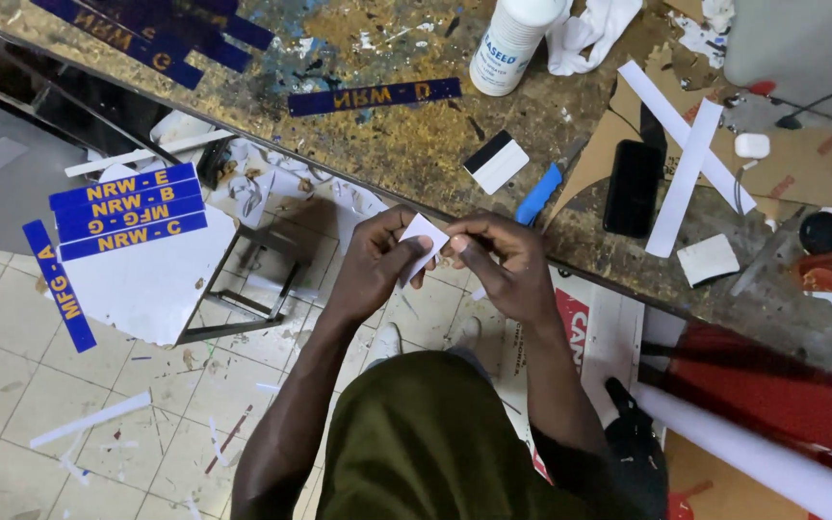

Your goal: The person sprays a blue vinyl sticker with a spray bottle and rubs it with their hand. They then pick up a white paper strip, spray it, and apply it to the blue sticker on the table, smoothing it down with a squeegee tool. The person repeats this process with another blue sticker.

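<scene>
Both hands pinch one small white piece [424, 241], held in the air just off the table's near edge: the left hand [377, 262] grips its lower side with thumb and fingers, and the right hand [495, 258] nips its upper corner with fingertips pressed together. Judging by this, the piece's backing is only started. On the table [387, 144] lies one blue lettered strip [374, 96]; more blue strips [127, 207] sit stacked on a white board left, over the floor.
</scene>
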